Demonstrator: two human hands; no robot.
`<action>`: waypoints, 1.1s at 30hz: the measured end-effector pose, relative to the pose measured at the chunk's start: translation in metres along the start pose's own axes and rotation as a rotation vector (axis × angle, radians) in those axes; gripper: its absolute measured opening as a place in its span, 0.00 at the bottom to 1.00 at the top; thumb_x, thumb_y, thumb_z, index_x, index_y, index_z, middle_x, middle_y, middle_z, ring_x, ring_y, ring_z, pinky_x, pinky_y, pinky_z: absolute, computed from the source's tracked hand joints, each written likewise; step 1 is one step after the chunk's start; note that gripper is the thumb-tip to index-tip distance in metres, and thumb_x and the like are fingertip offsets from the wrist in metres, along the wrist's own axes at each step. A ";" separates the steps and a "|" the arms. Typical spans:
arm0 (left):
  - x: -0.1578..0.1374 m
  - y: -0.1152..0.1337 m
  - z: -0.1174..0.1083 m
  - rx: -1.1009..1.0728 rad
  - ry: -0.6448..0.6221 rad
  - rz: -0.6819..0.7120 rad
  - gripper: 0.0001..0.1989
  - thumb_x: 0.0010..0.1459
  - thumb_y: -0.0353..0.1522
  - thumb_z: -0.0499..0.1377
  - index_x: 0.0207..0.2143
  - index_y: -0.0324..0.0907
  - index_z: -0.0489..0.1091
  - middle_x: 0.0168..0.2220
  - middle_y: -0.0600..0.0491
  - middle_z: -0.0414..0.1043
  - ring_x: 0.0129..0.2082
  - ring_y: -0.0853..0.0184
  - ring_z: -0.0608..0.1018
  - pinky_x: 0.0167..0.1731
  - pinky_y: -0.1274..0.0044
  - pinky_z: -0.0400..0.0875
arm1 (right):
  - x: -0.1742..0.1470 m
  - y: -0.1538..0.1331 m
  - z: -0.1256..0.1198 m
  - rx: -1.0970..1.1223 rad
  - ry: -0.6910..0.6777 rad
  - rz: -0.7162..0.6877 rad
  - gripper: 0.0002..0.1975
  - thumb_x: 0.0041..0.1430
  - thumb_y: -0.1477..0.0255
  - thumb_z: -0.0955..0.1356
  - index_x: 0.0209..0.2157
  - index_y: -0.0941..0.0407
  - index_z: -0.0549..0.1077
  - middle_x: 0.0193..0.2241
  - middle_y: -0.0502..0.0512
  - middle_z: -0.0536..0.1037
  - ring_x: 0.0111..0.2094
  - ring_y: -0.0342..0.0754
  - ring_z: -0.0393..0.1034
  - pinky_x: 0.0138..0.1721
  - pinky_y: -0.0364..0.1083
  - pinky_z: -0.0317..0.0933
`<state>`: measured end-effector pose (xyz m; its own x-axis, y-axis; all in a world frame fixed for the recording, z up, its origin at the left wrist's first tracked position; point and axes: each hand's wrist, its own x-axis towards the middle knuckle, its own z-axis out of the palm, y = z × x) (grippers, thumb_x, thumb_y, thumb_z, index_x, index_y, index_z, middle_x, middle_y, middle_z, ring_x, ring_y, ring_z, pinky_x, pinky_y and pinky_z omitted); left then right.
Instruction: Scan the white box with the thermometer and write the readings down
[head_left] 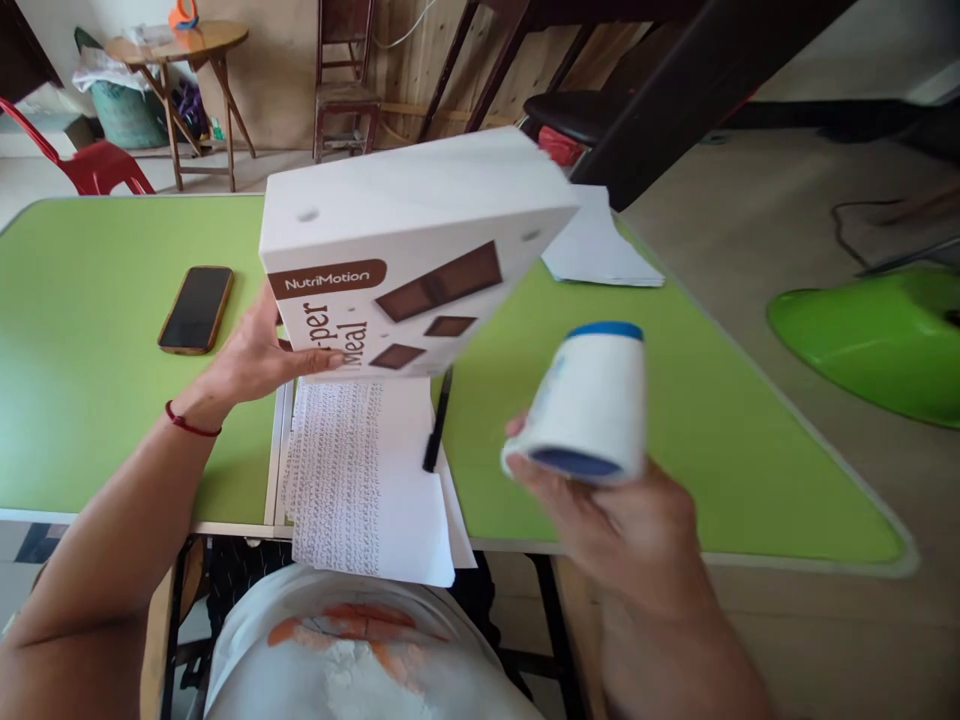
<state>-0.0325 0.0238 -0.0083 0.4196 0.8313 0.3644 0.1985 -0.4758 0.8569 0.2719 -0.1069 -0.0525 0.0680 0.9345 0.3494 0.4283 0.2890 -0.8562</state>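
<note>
Left hand [259,360] grips the white box [409,250] at its lower left edge, thumb across the printed face, fingers wrapped behind; box is tilted up off the green table [90,400], top leaning away from the person. Right hand [622,530] is closed round a white cup [589,410] w/ blue rim, held on its side right of the box & lower, apart from it; cup is blurred, so can't tell if anything's inside.

To do this well, imo: keep the left thumb firm on the box face so it doesn't slip, and keep the cup clear of the box corner while both are in the air.

Under the box: a printed sheet [352,480] lying over the table's near edge, w/ a black pen [437,420] on it just below the box. Left of the box, a phone [196,308] face up on the table. Behind the box to the right, more white papers [600,250]. Far left of the box, a red chair [90,160] & a round wooden table [180,45]. Pen & sheet sit right where the box would come down, so they're in the way.
</note>
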 end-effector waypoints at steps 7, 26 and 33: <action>0.005 -0.043 0.003 0.081 0.237 -0.002 0.41 0.49 0.43 0.73 0.60 0.42 0.62 0.54 0.41 0.71 0.55 0.48 0.76 0.48 0.58 0.79 | 0.070 0.073 -0.029 -0.585 -0.077 -0.103 0.22 0.60 0.54 0.66 0.51 0.49 0.72 0.46 0.64 0.77 0.46 0.68 0.73 0.47 0.71 0.67; -0.006 -0.007 0.020 0.559 0.464 0.563 0.16 0.57 0.34 0.68 0.37 0.46 0.61 0.35 0.54 0.66 0.33 0.65 0.73 0.33 0.71 0.75 | 0.062 0.049 0.006 -0.611 -0.359 -0.536 0.20 0.67 0.81 0.60 0.52 0.53 0.76 0.53 0.58 0.78 0.42 0.53 0.77 0.35 0.52 0.75; -0.023 0.009 0.051 0.772 -0.568 0.264 0.23 0.59 0.42 0.68 0.50 0.37 0.73 0.57 0.41 0.74 0.42 0.53 0.84 0.34 0.67 0.79 | 0.072 0.055 0.007 -0.667 -0.501 -0.599 0.19 0.66 0.84 0.57 0.41 0.56 0.77 0.43 0.62 0.81 0.39 0.55 0.77 0.39 0.54 0.73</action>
<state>0.0047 -0.0140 -0.0272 0.8552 0.5071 0.1075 0.4752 -0.8498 0.2279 0.2947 -0.0218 -0.0771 -0.6400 0.6986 0.3200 0.6923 0.7049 -0.1541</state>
